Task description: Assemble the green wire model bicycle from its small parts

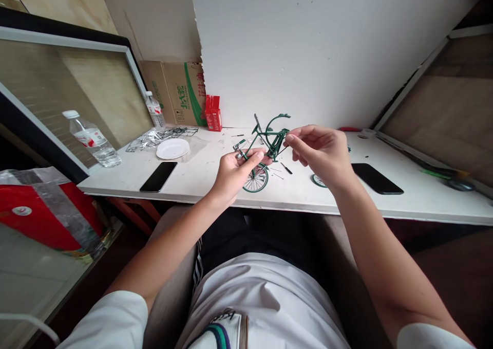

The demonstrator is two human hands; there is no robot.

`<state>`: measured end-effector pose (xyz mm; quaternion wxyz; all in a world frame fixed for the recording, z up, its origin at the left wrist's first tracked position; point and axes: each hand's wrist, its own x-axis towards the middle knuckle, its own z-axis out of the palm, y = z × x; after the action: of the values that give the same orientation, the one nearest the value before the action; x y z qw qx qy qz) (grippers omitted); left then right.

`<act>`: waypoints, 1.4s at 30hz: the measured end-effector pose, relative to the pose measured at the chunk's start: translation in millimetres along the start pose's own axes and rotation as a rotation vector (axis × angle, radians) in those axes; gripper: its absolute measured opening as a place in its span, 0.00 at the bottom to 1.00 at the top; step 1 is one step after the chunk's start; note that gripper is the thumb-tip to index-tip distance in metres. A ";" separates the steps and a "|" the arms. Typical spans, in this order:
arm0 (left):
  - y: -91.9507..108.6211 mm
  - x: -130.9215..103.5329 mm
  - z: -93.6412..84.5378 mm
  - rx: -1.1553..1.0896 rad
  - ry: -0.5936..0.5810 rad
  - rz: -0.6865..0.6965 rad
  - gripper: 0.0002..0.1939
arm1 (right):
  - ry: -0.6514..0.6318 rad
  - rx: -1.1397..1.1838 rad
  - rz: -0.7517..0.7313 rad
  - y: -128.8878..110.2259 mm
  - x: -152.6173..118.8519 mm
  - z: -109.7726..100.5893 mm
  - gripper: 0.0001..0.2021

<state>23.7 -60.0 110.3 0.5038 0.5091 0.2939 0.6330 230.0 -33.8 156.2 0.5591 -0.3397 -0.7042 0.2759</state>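
A small green model bicycle (pixel 272 139) is held up over the white table, its one fitted wheel (pixel 256 178) at the lower left and its curved mudguard at the top. Fingers of my left hand (pixel 239 170) are closed round the frame near the handlebar. At the frame's other end, the thumb and forefinger of my right hand (pixel 321 146) pinch together beside the rear part; whatever they hold is too small to make out. Another green-rimmed wheel (pixel 319 180) lies on the table, partly hidden by my right hand. A small black tool or part (pixel 286 168) lies beneath the bicycle.
On the white table (pixel 204 189) are two phones (pixel 159 177) (pixel 377 178), a white plate (pixel 173 148), black part frames in plastic (pixel 169 134) and two bottles (pixel 94 142). A red box (pixel 213 113) and a carton (pixel 177 94) stand behind.
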 end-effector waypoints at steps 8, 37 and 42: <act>-4.0 2.3 -1.2 -0.109 -0.041 -0.101 0.20 | 0.070 -0.073 -0.036 11.1 2.2 -0.7 0.26; -10.2 30.1 -34.7 -0.069 -0.113 -0.420 0.24 | 0.119 -0.326 -0.351 67.8 2.4 19.6 0.11; 8.5 20.8 -23.6 -0.291 -0.141 -0.437 0.23 | 0.009 -0.492 -0.581 64.9 -0.1 18.5 0.09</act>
<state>-0.9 -39.9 117.8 0.7154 0.3986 0.2670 0.5080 223.0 6.0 102.2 0.5189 -0.2512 -0.8138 -0.0730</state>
